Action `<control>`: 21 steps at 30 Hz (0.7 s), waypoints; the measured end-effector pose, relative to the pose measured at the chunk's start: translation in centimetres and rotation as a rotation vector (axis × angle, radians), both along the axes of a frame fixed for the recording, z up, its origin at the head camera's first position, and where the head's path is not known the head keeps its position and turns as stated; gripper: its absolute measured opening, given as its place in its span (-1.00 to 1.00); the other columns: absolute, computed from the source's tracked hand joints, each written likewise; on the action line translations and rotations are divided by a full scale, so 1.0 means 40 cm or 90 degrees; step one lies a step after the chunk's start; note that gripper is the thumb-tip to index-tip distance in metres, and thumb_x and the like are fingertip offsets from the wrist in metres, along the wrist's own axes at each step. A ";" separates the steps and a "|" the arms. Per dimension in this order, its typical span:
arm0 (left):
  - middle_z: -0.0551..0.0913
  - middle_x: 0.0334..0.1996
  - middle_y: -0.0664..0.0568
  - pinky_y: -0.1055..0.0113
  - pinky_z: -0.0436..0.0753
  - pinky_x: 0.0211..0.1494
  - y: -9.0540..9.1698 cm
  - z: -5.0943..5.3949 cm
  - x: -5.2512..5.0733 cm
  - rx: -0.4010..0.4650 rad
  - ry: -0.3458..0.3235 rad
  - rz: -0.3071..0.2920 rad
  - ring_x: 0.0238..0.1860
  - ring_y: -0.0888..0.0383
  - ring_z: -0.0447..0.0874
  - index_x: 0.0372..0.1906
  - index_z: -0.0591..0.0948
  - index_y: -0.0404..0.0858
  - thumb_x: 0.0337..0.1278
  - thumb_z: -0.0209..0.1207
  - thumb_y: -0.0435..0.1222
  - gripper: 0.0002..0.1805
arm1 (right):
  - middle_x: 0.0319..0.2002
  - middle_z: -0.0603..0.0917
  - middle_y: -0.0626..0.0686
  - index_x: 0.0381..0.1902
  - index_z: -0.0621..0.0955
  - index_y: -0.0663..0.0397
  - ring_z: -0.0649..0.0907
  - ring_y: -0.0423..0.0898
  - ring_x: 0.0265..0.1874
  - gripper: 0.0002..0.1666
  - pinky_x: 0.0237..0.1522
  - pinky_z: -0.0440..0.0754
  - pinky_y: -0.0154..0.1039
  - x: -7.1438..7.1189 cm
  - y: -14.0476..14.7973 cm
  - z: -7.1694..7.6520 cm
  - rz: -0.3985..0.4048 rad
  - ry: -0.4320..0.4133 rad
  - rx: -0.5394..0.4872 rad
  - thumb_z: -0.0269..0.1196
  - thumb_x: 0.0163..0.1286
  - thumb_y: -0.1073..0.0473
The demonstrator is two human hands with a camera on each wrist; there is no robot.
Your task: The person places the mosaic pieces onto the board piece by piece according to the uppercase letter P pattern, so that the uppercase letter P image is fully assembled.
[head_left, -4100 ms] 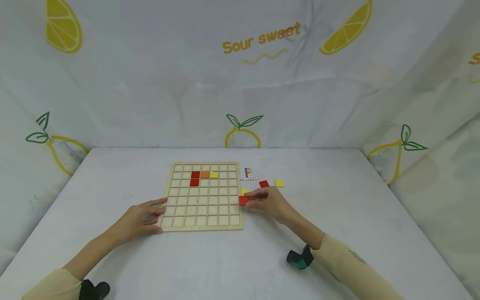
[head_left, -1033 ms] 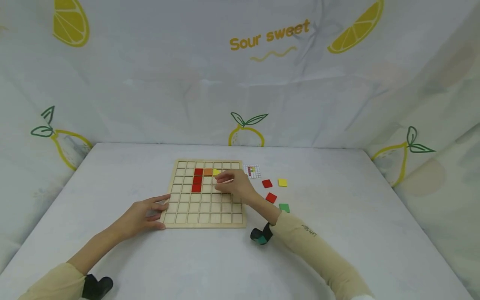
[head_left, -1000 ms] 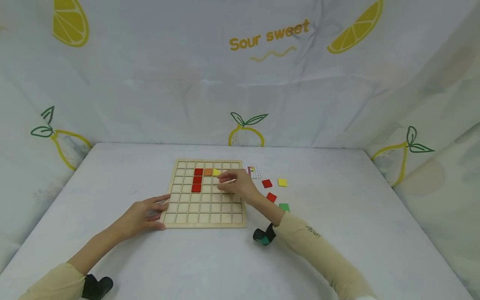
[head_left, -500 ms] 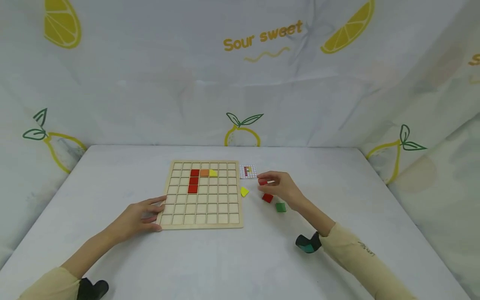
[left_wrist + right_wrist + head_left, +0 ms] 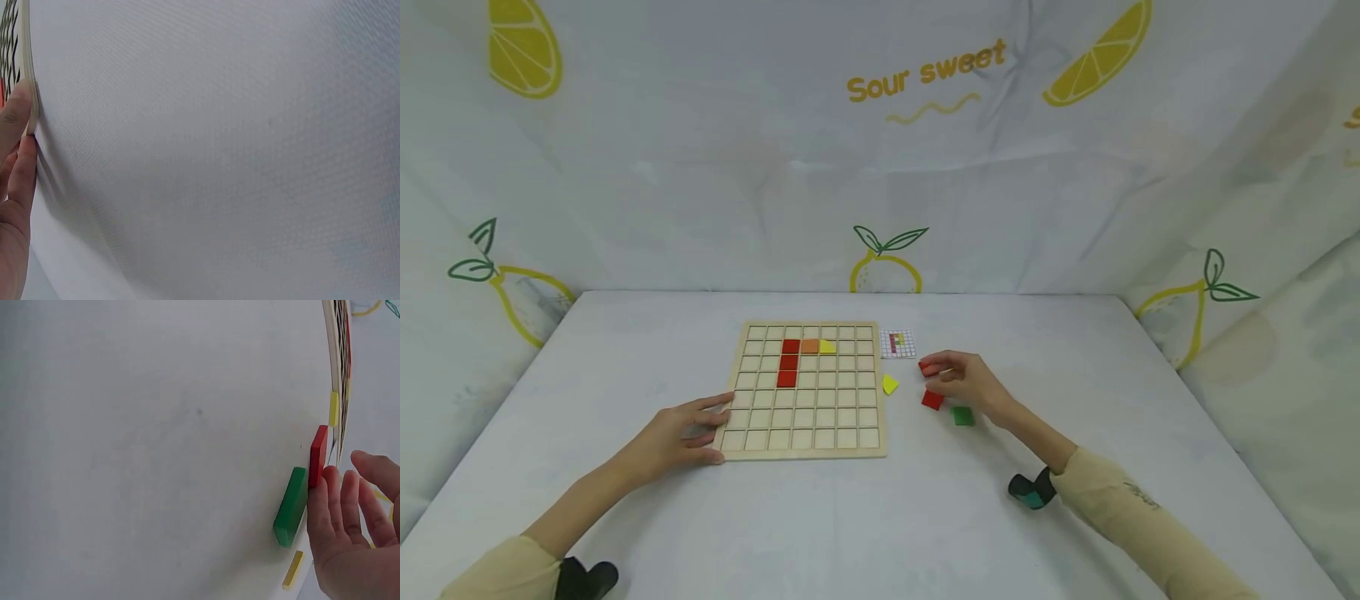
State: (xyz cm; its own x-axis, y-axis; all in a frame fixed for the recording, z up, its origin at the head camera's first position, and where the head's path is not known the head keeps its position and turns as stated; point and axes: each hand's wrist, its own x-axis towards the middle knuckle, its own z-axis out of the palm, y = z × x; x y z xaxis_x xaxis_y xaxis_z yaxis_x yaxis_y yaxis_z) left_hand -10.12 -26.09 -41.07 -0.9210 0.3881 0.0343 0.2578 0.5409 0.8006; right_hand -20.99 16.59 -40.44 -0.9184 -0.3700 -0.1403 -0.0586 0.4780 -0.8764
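A wooden grid board (image 5: 803, 450) lies left of centre. On it are a column of red tiles (image 5: 787, 362), an orange tile (image 5: 809, 346) and a yellow tile (image 5: 827, 347). My left hand (image 5: 673, 437) rests spread against the board's left edge, thumb near the lower corner. My right hand (image 5: 970, 383) is low over loose tiles, its fingertips at one red tile (image 5: 927, 367) while another red tile (image 5: 932, 400) lies below the thumb. In the right wrist view its thumb stands apart from the fingers, beside a red tile (image 5: 318, 456).
A printed pattern card (image 5: 898, 344) lies by the board's right edge. Below it is a loose yellow tile (image 5: 890, 384). A green tile (image 5: 962, 416) is under the right wrist; another yellow tile (image 5: 292, 570) shows in the right wrist view.
A third red tile has joined the column on the board since the oldest frame. My right hand has moved from over the board rightward to the loose tiles. My left hand stays at the edge.
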 end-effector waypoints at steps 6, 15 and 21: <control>0.28 0.33 -0.38 0.37 0.69 -0.01 0.000 -0.003 0.000 -0.001 -0.005 0.004 0.21 -0.32 0.37 0.09 0.47 -0.66 -0.18 0.44 -0.41 -0.33 | -0.08 0.64 0.18 0.16 0.52 0.25 0.66 -0.03 -0.20 -0.54 -0.19 0.68 -0.42 0.019 -0.030 -0.008 0.082 -0.023 -0.031 0.29 0.31 0.27; 0.28 0.34 -0.38 0.38 0.69 -0.01 -0.001 -0.005 0.000 -0.008 -0.006 0.007 0.21 -0.31 0.38 0.10 0.46 -0.67 -0.18 0.44 -0.42 -0.32 | -0.11 0.67 0.19 0.14 0.52 0.28 0.70 -0.02 -0.21 -0.62 -0.04 0.69 -0.34 0.064 -0.058 -0.029 0.261 -0.085 -0.106 0.19 0.40 0.29; 0.28 0.33 -0.37 0.38 0.69 -0.01 -0.001 -0.002 0.001 -0.012 0.000 0.006 0.22 -0.31 0.37 0.10 0.46 -0.66 -0.18 0.44 -0.41 -0.32 | -0.10 0.69 0.12 0.09 0.57 0.23 0.68 -0.07 -0.13 -0.62 -0.02 0.69 -0.34 0.090 -0.048 -0.029 0.275 -0.039 -0.081 0.28 0.32 0.29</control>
